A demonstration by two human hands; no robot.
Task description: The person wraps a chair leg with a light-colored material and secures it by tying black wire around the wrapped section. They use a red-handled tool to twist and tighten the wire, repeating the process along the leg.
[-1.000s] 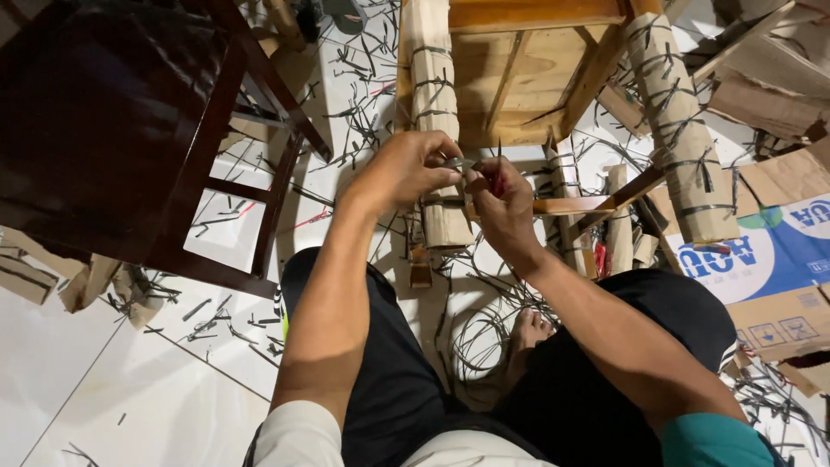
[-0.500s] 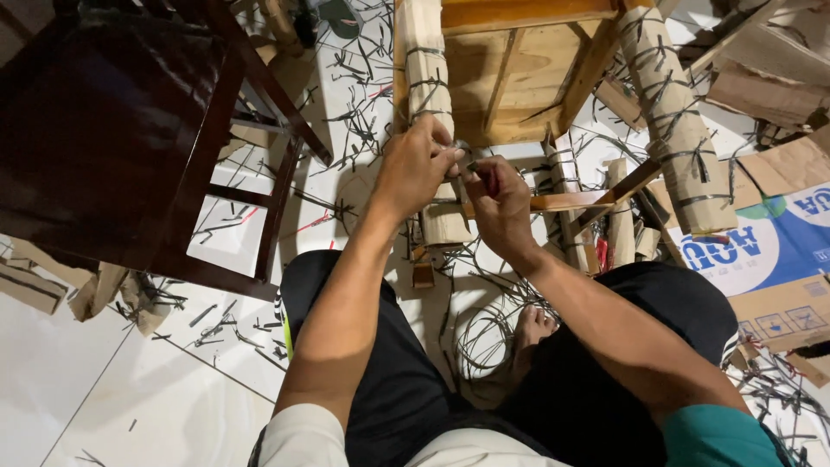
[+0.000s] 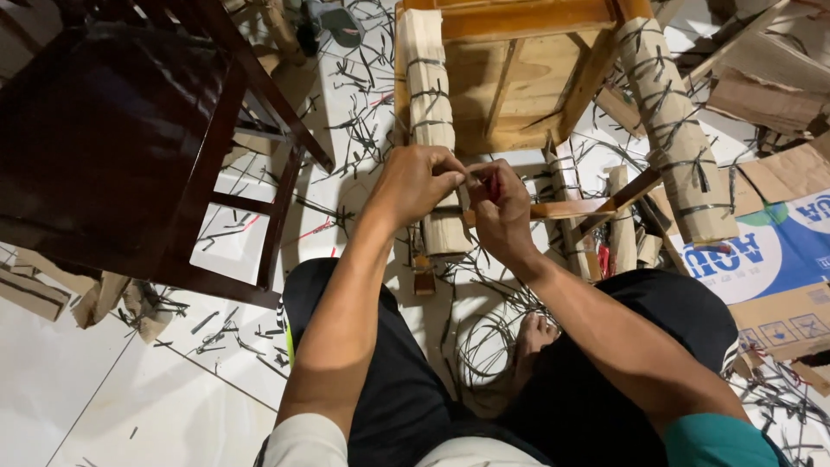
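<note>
Here, a cardboard-wrapped chair leg (image 3: 430, 130) is being strapped.
A black strap (image 3: 450, 210) is pinched by the left hand (image 3: 418, 183); just right of the leg, a red tool (image 3: 492, 185) is clenched in the right hand (image 3: 500, 212); tension is best kept steady.

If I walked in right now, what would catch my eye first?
Two hands, left hand and right hand, meet at the centre on a cardboard-wrapped chair leg of a pale wooden chair at the top. A dark wooden chair fills the upper left, and black strap offcuts litter the white floor.
</note>
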